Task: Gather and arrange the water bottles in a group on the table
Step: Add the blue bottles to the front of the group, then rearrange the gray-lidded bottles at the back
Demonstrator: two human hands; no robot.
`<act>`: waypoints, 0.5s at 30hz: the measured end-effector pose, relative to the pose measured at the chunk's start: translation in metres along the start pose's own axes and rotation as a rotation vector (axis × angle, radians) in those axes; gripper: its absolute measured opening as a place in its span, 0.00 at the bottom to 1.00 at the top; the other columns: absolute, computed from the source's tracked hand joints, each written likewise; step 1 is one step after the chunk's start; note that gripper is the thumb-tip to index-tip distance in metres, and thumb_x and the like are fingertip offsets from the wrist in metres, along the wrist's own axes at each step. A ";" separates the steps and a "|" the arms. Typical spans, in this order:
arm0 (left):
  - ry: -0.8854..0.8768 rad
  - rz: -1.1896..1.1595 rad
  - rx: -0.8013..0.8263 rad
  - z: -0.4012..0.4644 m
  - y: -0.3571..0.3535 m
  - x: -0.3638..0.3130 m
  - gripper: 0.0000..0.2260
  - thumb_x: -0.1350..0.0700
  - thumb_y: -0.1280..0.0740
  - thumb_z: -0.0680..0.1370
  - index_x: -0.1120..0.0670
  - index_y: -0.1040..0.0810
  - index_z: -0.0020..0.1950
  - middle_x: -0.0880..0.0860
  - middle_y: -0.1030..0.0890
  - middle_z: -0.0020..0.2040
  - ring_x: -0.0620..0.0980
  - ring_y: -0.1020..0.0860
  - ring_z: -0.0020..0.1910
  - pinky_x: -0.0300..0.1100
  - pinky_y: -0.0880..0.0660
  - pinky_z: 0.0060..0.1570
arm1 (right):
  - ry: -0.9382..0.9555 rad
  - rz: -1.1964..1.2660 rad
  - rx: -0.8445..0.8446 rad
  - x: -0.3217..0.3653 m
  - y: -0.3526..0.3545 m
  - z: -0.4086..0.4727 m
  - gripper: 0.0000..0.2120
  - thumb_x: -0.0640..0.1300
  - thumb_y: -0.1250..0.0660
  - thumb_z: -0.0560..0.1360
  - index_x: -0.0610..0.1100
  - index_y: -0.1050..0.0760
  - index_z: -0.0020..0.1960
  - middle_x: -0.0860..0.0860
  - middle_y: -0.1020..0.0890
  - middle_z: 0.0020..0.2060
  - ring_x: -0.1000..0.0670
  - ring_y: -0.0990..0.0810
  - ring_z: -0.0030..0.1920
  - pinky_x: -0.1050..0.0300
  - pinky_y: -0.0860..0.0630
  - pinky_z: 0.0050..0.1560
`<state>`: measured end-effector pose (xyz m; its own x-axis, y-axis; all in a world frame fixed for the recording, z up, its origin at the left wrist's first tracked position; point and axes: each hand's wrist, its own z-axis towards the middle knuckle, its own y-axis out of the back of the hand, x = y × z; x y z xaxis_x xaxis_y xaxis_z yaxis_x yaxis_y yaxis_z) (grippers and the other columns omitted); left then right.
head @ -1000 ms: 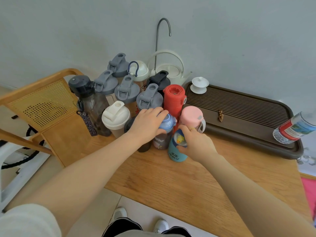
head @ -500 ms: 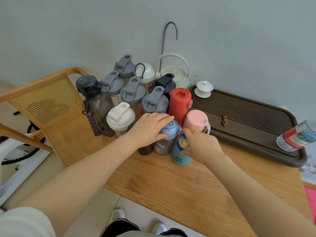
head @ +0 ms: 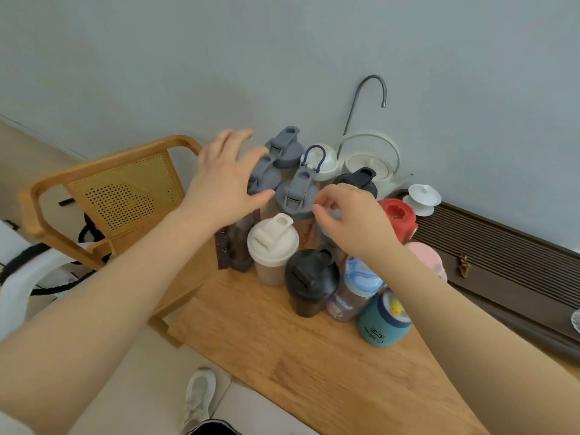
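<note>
The tabletop (head: 314,365) carried a dark ridged tray (head: 508,265) along its right side and, at the back left corner, the bottles packed upright and touching. A wooden chair (head: 103,196) stood just beside the tabletop's left edge. A white kettle (head: 370,161) sat against the wall behind the bottles, under a curved metal spout (head: 361,102), with a small white lidded cup (head: 422,199) on the tray's near corner.

In the cluster, grey-lidded bottles (head: 295,196) filled the back rows beside a red bottle (head: 397,216); a white shaker (head: 272,243), a black shaker (head: 310,281), a blue-lidded bottle (head: 357,287) and a teal bottle (head: 383,321) formed the front, with a pink bottle (head: 426,255) partly hidden by the right forearm.

The left hand (head: 226,180) hovered over the left rear lids, fingers spread apart and straight, holding nothing. The right hand (head: 351,221) hung above the cluster's middle, fingers loosely curled, and whether they touched a lid could not be told.
</note>
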<state>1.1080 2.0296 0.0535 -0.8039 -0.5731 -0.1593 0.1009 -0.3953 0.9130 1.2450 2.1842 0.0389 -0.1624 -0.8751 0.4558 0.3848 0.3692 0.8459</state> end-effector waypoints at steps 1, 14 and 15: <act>0.036 0.022 0.144 0.005 0.002 0.011 0.31 0.41 0.32 0.71 0.51 0.35 0.70 0.56 0.39 0.73 0.58 0.43 0.71 0.56 0.43 0.68 | 0.003 -0.011 0.001 0.004 -0.007 0.012 0.09 0.45 0.37 0.75 0.41 0.23 0.50 0.47 0.21 0.45 0.46 0.24 0.49 0.49 0.27 0.49; -0.207 -0.350 0.418 0.064 -0.005 0.126 0.29 0.42 0.29 0.68 0.45 0.34 0.66 0.48 0.28 0.57 0.47 0.29 0.52 0.41 0.29 0.48 | -0.381 -0.146 0.040 0.011 -0.065 0.172 0.19 0.47 0.40 0.76 0.43 0.33 0.65 0.41 0.31 0.65 0.40 0.33 0.65 0.45 0.34 0.64; -0.211 -0.411 0.362 0.072 0.000 0.137 0.29 0.41 0.30 0.66 0.44 0.32 0.65 0.47 0.27 0.57 0.47 0.28 0.53 0.41 0.28 0.50 | -0.410 -0.156 0.037 0.010 -0.068 0.182 0.21 0.48 0.39 0.76 0.43 0.35 0.67 0.41 0.31 0.66 0.39 0.34 0.65 0.45 0.34 0.64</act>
<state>0.9554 2.0024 0.0583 -0.8380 -0.2547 -0.4827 -0.4203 -0.2630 0.8684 1.0512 2.2071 0.0362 -0.5663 -0.7273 0.3878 0.2959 0.2597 0.9192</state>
